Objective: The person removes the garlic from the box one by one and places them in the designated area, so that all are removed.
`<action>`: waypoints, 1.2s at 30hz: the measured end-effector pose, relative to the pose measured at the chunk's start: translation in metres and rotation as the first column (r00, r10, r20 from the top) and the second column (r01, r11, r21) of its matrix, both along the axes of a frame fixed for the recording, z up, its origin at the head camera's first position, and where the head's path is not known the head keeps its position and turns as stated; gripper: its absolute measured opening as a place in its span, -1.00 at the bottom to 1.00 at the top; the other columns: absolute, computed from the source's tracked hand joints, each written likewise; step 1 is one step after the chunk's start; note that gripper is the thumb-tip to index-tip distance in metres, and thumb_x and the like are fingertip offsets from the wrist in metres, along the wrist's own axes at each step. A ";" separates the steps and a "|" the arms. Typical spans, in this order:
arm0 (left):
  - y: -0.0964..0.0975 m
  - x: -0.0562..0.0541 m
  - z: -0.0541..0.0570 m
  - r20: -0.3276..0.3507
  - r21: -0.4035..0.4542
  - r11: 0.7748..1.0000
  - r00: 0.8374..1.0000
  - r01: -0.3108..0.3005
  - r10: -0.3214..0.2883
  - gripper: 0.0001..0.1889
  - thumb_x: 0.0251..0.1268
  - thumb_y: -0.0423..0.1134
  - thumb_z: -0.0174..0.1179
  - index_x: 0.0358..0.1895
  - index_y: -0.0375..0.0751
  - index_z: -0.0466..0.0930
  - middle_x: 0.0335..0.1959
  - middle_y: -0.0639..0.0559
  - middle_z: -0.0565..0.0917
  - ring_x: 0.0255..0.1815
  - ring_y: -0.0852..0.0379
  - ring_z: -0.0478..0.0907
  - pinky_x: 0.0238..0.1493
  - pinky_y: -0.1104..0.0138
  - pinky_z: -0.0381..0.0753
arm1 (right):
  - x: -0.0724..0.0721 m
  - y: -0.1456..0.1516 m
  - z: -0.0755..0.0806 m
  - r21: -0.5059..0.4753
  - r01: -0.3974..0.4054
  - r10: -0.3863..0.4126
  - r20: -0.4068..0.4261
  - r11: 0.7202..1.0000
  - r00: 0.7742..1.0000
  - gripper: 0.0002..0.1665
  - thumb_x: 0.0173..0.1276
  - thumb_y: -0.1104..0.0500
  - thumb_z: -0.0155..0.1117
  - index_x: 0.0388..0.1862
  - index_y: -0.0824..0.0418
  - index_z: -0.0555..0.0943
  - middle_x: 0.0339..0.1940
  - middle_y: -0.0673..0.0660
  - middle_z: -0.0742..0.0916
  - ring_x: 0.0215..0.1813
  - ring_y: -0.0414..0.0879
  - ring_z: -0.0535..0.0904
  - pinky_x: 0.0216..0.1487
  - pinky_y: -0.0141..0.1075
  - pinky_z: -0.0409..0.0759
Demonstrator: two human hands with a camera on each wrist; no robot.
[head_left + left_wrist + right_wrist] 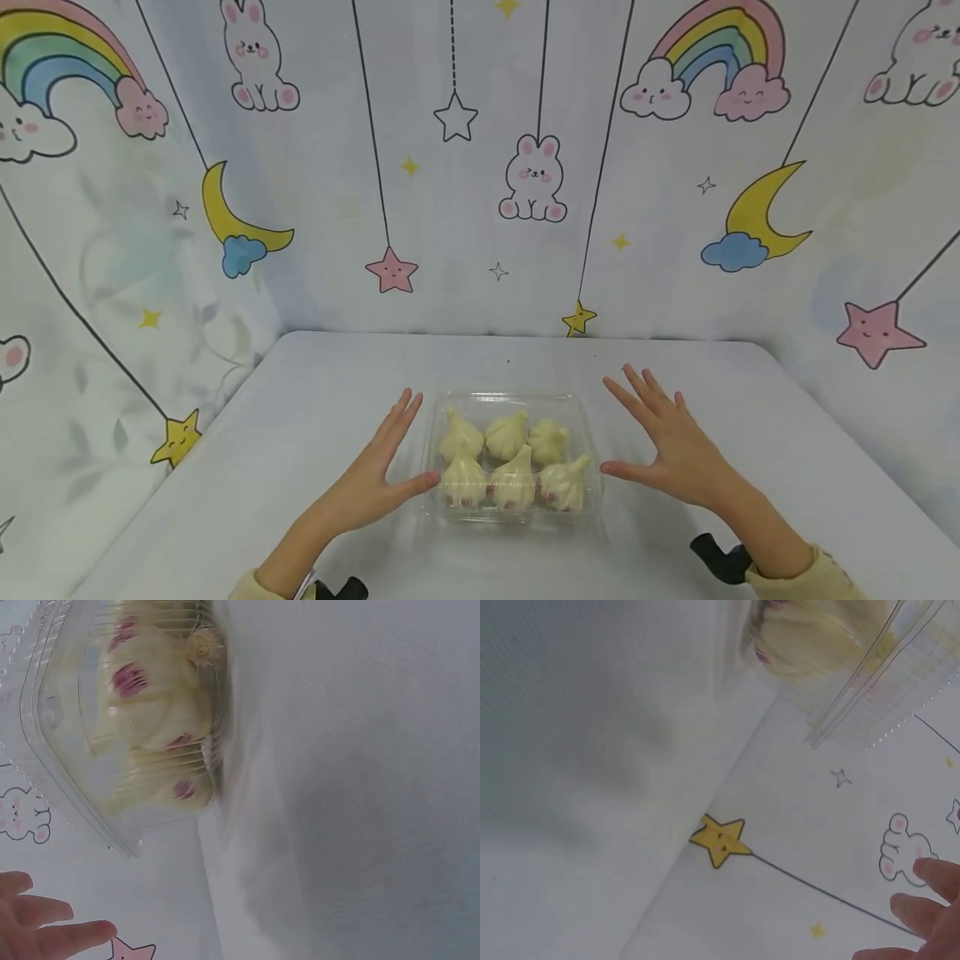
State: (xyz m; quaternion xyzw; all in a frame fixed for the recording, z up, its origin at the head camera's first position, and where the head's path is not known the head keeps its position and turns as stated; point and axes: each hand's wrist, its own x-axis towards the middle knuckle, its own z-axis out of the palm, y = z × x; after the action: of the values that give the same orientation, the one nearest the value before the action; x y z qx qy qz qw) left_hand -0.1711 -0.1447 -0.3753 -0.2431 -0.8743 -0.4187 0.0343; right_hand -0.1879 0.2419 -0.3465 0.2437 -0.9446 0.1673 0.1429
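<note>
A clear plastic clamshell box (517, 515) with its lid down sits on the white table. Inside are several pale garlic bulbs (513, 479) in two rows; the left wrist view shows purple patches on the garlic (150, 697). My left hand (375, 479) is spread at the box's left side, thumb tip close to its wall. On the right, my right hand (667, 446) is spread too, its thumb pointing at the box's right side. Both hands have straight fingers and hold nothing. Fingers (60, 937) of the left hand show low in its wrist view.
The white table (337, 367) reaches back to a cloth backdrop (322, 183) printed with rabbits, stars, moons and rainbows. Black wrist mounts (720, 558) sit at the cuffs of the light yellow sleeves (806, 579).
</note>
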 end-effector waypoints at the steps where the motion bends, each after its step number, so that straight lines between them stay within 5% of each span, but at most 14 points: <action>1: 0.001 0.000 -0.001 0.006 0.011 1.000 1.000 0.005 -0.005 -0.08 0.17 0.03 0.20 0.44 0.29 -0.29 0.47 0.11 -0.29 0.44 -0.16 -0.29 0.12 -0.36 -0.03 | 0.000 0.000 -0.001 -0.006 -0.003 0.003 0.005 1.000 1.000 0.15 -0.04 -0.35 0.32 0.46 -0.12 0.01 0.49 0.09 -0.01 0.46 0.13 -0.21 0.22 0.35 -0.25; 19: 0.012 0.005 -0.009 0.133 0.061 0.996 0.990 -0.058 0.050 0.04 0.09 0.02 0.27 0.44 0.24 -0.39 0.47 0.01 -0.29 0.44 -0.10 -0.32 0.21 -0.28 -0.13 | 0.002 -0.013 -0.012 -0.105 -0.086 0.096 0.094 0.991 0.991 0.13 -0.05 -0.29 0.37 0.45 -0.14 0.04 0.49 -0.02 -0.01 0.46 0.10 -0.20 0.24 0.32 -0.13; 23: 0.013 0.007 -0.012 0.162 0.063 0.996 0.986 -0.057 0.046 0.05 0.06 0.03 0.29 0.44 0.24 -0.37 0.47 0.00 -0.28 0.44 -0.09 -0.32 0.24 -0.26 -0.14 | 0.003 -0.016 -0.016 -0.102 -0.097 0.107 0.105 0.990 0.989 0.13 -0.05 -0.31 0.36 0.45 -0.18 0.03 0.49 -0.04 -0.01 0.45 0.16 -0.12 0.13 0.34 0.13; 27: 0.015 0.009 -0.013 0.161 0.105 0.994 0.987 -0.028 0.011 0.04 0.06 -0.01 0.31 0.46 0.14 -0.32 0.47 -0.07 -0.25 0.43 -0.16 -0.24 0.21 -0.24 0.03 | 0.004 -0.018 -0.022 -0.102 -0.109 0.120 0.105 0.989 0.987 0.11 -0.04 -0.33 0.34 0.45 -0.19 0.03 0.49 -0.06 0.00 0.43 0.20 -0.07 -0.08 0.36 0.32; 36: 0.020 0.009 -0.019 0.183 0.149 0.989 0.983 -0.012 -0.015 0.09 0.00 -0.04 0.36 0.46 0.11 -0.32 0.47 -0.05 -0.24 0.43 -0.16 -0.21 0.15 -0.22 0.18 | 0.005 -0.023 -0.031 -0.139 -0.149 0.169 0.150 0.979 0.974 0.15 -0.06 -0.31 0.37 0.46 -0.15 0.01 0.49 -0.01 -0.04 0.39 0.27 0.02 -0.02 0.35 0.29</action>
State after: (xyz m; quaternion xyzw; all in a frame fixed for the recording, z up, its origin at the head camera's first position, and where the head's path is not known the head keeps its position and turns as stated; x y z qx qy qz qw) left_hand -0.1618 -0.1245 -0.3939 -0.2008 -0.8398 -0.5036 -0.0288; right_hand -0.1828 0.2190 -0.3775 0.2946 -0.9179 0.2572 0.0674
